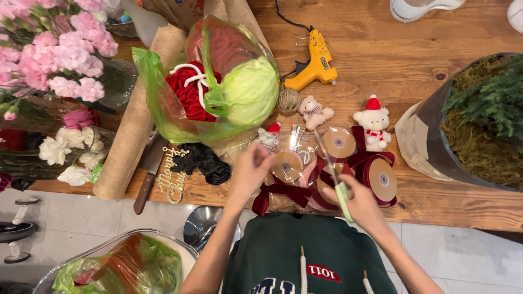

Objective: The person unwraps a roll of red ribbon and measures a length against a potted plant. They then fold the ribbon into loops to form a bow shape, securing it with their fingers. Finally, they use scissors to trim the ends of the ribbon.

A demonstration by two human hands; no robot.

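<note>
My left hand [250, 170] pinches the end of a dark red velvet ribbon [280, 190] beside a spool of ribbon [287, 166]. My right hand [362, 204] grips scissors with light green handles [343, 195], blades pointing up and away toward the ribbon rolls. More dark red ribbon spools [381, 177] lie just right of the scissors, and another spool [339, 142] sits behind them. The ribbon trails over the table's front edge.
A yellow glue gun [316, 62], twine ball [288, 100] and two small teddy bears [373, 122] lie behind the spools. A green plastic bag [218, 81], burlap roll [133, 130], knife [148, 177] and pink flowers [60, 49] stand left. A potted evergreen [479, 114] stands right.
</note>
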